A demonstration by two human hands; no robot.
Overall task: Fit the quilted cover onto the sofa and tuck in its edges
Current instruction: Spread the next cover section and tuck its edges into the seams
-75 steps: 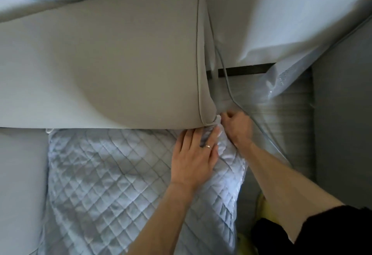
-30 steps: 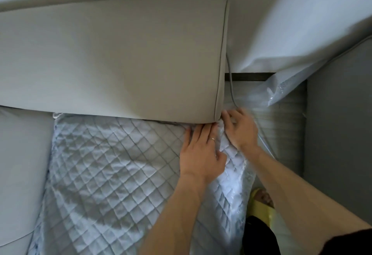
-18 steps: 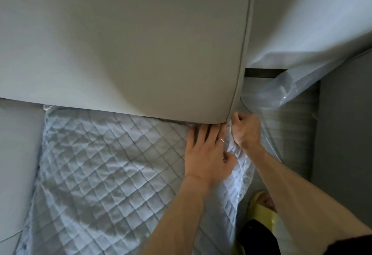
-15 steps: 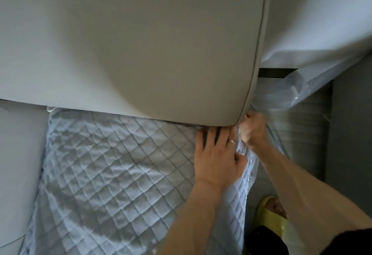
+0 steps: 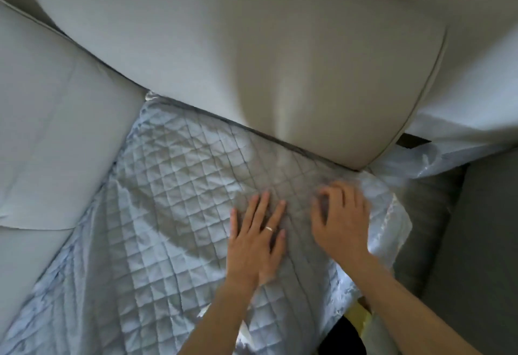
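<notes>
Looking down on the sofa (image 5: pixel 56 136), filling nearly the whole view, with its pale back cushion (image 5: pixel 252 60) leaning out over the seat. Finding the quilted cover (image 5: pixel 173 200) spread across that seat, its far edge disappearing under the back cushion's lower rim, its left edge lying against the bare neighbouring seat cushion, its right side spilling over the sofa's end, creases bunching toward the left and the near side. Pressing flat on the quilting with the left grip (image 5: pixel 256 245), fingers straight and released, grasping nothing, a ring (image 5: pixel 268 228) showing on one finger. Setting the right grip (image 5: pixel 340 220) just beside it, nearer the sofa's end, fingers curled down onto the cloth; too blurred for telling whether pinching a fold or merely clawing at the surface. Judging the far edge as already tucked, and the step in hand as smoothing the cover flat over the seat. Judging the next move as calling for sweeping the creases outward with flat palms, then pushing the left edge down into the gap beside the neighbouring cushion, fingers driving deep, while pinning the quilting with the other palm and avoiding dragging the far edge back out from under the back cushion.
</notes>
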